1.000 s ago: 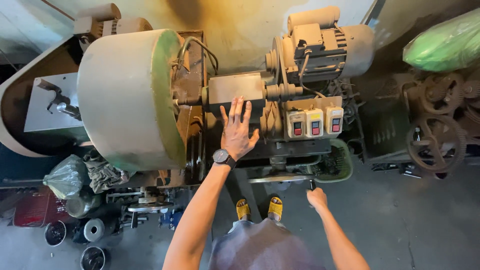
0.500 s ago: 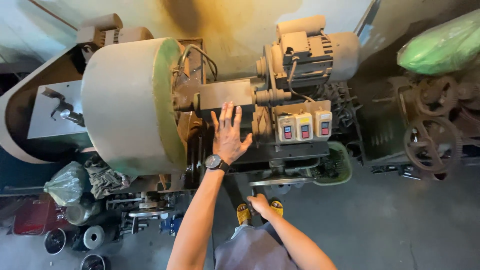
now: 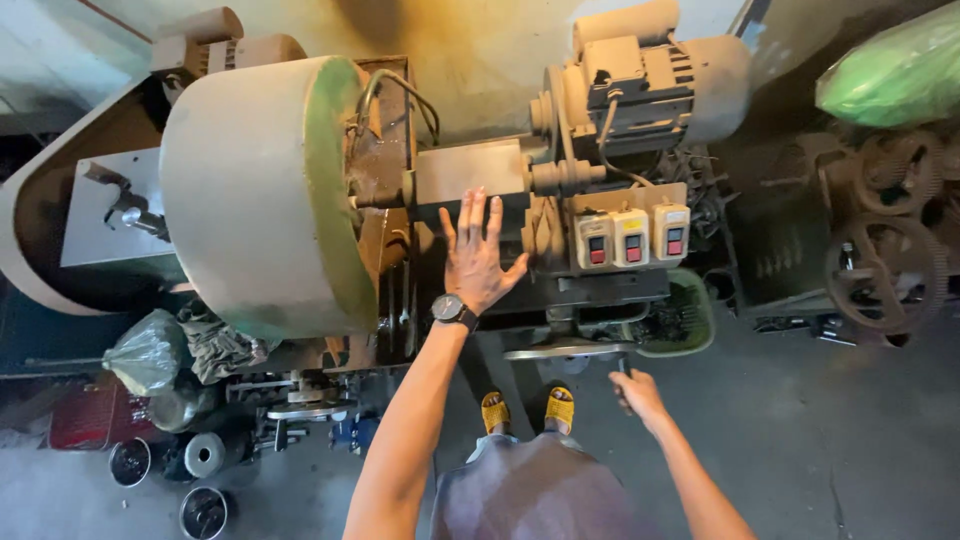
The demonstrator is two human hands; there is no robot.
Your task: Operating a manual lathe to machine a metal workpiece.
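Note:
My left hand (image 3: 478, 262), with a dark watch on the wrist, lies flat with spread fingers on the brown machine body (image 3: 470, 170), just right of the big beige drum cover with a green rim (image 3: 250, 190). My right hand (image 3: 640, 397) is lower, its fingers curled around a small dark handle (image 3: 620, 368) at the right end of a flat grey handwheel (image 3: 565, 352). Three white switch boxes with red and black buttons (image 3: 630, 238) sit just right of my left hand. My feet in yellow sandals (image 3: 527, 408) stand under the handwheel.
A beige electric motor (image 3: 650, 80) tops the machine. A green basket (image 3: 690, 315) hangs below the switches. Rusty gear wheels (image 3: 885, 270) and a green wrapped bundle (image 3: 895, 70) are at the right. Bags (image 3: 145, 355), a red crate (image 3: 80, 415) and tins (image 3: 205, 510) crowd the floor at the left.
My right hand swung in toward my body half a second ago and is now back out to the right on the handle. My left hand stays flat on the machine.

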